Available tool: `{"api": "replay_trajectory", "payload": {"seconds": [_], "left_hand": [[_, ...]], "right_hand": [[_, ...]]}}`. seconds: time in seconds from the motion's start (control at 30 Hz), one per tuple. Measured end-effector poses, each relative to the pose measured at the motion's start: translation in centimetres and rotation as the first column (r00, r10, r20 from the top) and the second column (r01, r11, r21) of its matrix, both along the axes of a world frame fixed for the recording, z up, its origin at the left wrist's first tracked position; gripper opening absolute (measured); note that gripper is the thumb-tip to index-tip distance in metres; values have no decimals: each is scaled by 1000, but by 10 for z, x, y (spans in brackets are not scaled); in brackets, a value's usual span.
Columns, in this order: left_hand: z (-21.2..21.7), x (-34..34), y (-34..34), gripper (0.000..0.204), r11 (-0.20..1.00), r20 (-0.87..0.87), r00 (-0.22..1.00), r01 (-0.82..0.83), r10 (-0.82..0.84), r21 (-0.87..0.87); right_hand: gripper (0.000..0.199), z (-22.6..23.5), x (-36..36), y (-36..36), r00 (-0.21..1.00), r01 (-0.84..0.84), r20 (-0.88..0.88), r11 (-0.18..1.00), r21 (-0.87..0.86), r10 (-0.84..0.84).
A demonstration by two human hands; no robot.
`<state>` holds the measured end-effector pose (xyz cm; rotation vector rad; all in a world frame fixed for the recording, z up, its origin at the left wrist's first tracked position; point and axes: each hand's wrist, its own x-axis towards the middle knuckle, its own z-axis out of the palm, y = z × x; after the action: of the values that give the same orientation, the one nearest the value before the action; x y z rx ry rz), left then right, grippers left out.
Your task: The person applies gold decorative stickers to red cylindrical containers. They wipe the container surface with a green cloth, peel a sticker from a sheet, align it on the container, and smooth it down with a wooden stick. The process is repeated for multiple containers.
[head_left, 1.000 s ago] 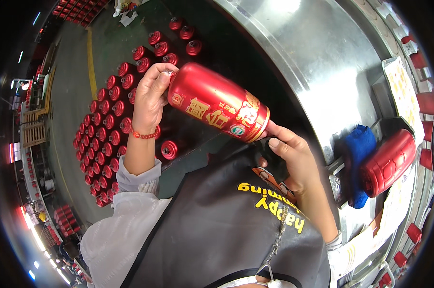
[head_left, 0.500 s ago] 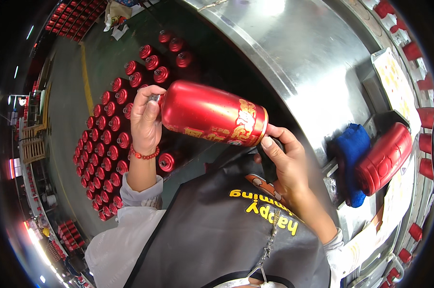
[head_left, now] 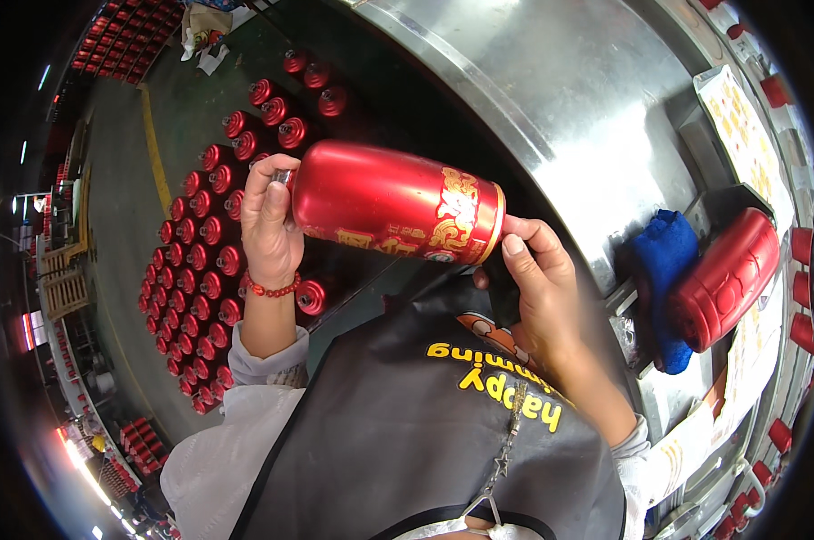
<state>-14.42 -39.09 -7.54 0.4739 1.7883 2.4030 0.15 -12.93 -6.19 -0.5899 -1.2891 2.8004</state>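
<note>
A shiny red bottle with gold printed decoration lies sideways in front of my chest, held between both hands. My left hand, with a red bead bracelet at the wrist, is closed around the clear, narrow neck at its left end. Thumb and fingers of my right hand pinch the rim at the gold-edged right end. The decoration faces me and sits mostly near that right end. Part of the right fingers is hidden behind the bottle.
Many similar red bottles stand in rows on the dark floor at left. A metal table curves along the right. On it are a blue cloth, another red bottle lying down, and a patterned sheet.
The bottle has turned slightly about its long axis, so more of the gold decoration faces me. Both hands keep hold of its ends. The whole view has shifted a little.
</note>
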Motion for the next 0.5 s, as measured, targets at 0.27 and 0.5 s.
{"api": "replay_trajectory", "payload": {"seconds": [0.27, 0.5], "left_hand": [[-2, 4, 4, 35, 1000, 18, 999, 30, -30, -4], [-3, 6, 5, 38, 1000, 22, 999, 25, -25, 5]], "right_hand": [[20, 0, -2, 0, 997, -19, 83, 990, 142, 8], [16, -6, -1, 2, 994, 11, 107, 997, 81, -19]]}}
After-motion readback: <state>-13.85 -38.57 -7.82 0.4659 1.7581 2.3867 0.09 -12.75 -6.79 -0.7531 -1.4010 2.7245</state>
